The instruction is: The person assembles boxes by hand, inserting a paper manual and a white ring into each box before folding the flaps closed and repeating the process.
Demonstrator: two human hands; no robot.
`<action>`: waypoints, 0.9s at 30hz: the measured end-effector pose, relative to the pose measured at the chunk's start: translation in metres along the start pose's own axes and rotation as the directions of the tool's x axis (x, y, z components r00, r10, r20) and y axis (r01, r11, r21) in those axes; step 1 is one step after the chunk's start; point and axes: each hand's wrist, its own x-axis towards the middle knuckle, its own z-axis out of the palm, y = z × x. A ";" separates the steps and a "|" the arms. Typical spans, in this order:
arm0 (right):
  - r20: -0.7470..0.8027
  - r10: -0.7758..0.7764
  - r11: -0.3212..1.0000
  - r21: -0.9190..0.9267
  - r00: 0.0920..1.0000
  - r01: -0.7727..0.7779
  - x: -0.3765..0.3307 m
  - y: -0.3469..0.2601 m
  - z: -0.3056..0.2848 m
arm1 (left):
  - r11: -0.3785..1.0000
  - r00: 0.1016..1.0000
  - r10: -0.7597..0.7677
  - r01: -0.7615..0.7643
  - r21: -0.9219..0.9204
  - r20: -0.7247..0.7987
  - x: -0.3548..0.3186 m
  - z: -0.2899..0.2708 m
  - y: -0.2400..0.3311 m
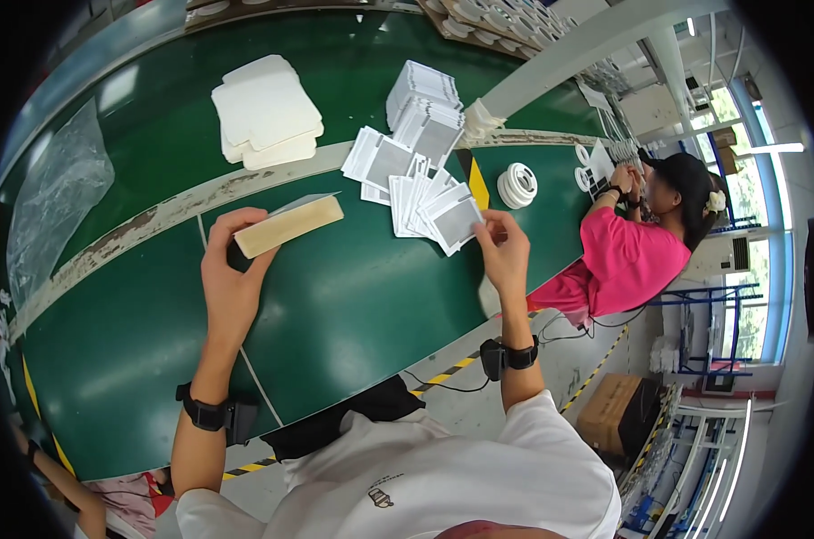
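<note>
My left hand (232, 269) is closed around a flat rectangular block (290, 226), held tilted over the green table. Its long side is cream and a grey face shows along the top; I cannot tell whether it is a box or a stack. Over to the right, my right hand (504, 247) pinches the edge of a white card with a grey panel (456, 223). That card lies at the near end of a fanned pile of similar cards (411, 196). Behind the pile stand taller stacks of the same cards (425, 99).
White rounded sheets (268, 108) lie stacked beyond the worn rail. White rings (517, 185) are piled right of the cards, near a pale post (560, 67). Clear plastic film (61, 193) rests far left. A co-worker in pink (636, 251) works at the right.
</note>
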 end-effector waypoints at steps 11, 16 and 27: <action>-0.280 -0.662 0.660 0.221 0.695 0.718 -0.033 -0.120 -0.020 | 0.997 0.996 0.073 -0.074 0.005 0.051 0.000 0.001 0.000; -0.138 -0.828 0.534 0.106 0.544 0.839 -0.040 -0.155 0.006 | 0.986 0.983 0.166 -0.168 0.021 0.073 0.000 0.000 0.004; -0.111 -0.896 0.427 0.044 0.429 0.903 -0.043 -0.161 0.028 | 0.977 0.975 0.196 -0.202 0.062 0.102 -0.001 -0.002 0.007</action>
